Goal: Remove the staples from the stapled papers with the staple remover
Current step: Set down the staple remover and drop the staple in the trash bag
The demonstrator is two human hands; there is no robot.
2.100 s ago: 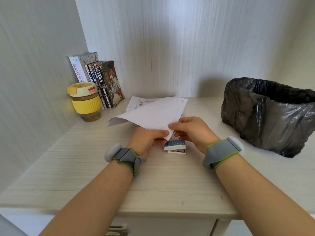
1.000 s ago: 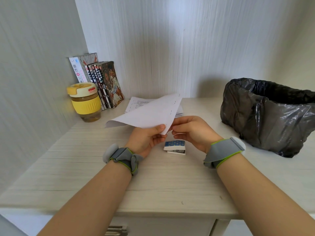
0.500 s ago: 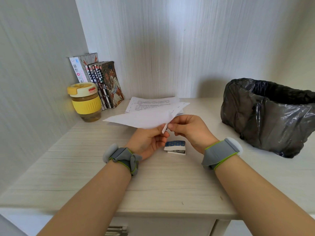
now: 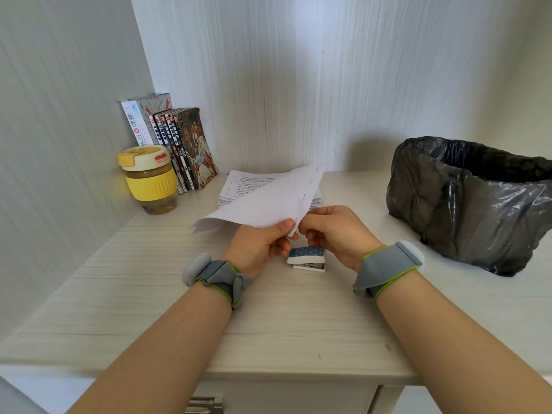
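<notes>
Half a second ago our sheet [image 4: 268, 201] lay nearly flat over the stack [image 4: 239, 182]; now its far edge is tilted up again, a row of small marks showing along its right edge. Our left hand [image 4: 257, 249] pinches the near corner between thumb and forefinger, held above the desk [image 4: 149, 288], and our right hand [image 4: 334, 231] closes its fingertips at that same corner, though we cannot tell what they grip. The remover [image 4: 306, 258] lies untouched on the desk just under both hands, with the cup [image 4: 149, 179] and books [image 4: 179, 141] far left and the lined bin [image 4: 472, 201] right.
</notes>
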